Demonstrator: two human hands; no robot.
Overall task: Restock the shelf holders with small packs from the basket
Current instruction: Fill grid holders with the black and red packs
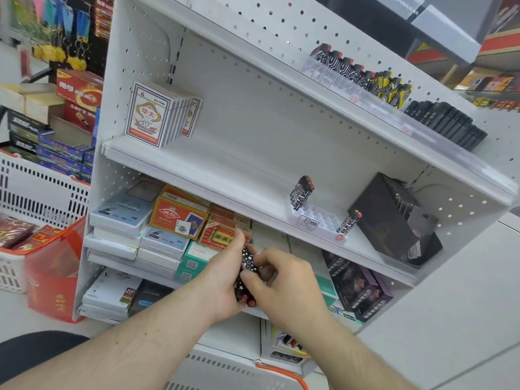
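Note:
My left hand (225,280) grips a bundle of small black patterned packs with red tops (247,273) in front of the lower shelf. My right hand (284,280) pinches the same bundle from the right side. On the middle shelf stands a white slotted holder (316,218) with a few of these packs upright at its back left (301,194) and one at its front right (349,222). The basket (277,371), white with an orange handle, is below my arms and holds a white box.
The top shelf carries rows of patterned packs (363,73) and black ones (447,123). White playing-card boxes (157,115) stand at the middle shelf's left; a black display box (394,215) sits at its right. Stacked cartons fill the lower shelves. A second basket (39,190) stands left.

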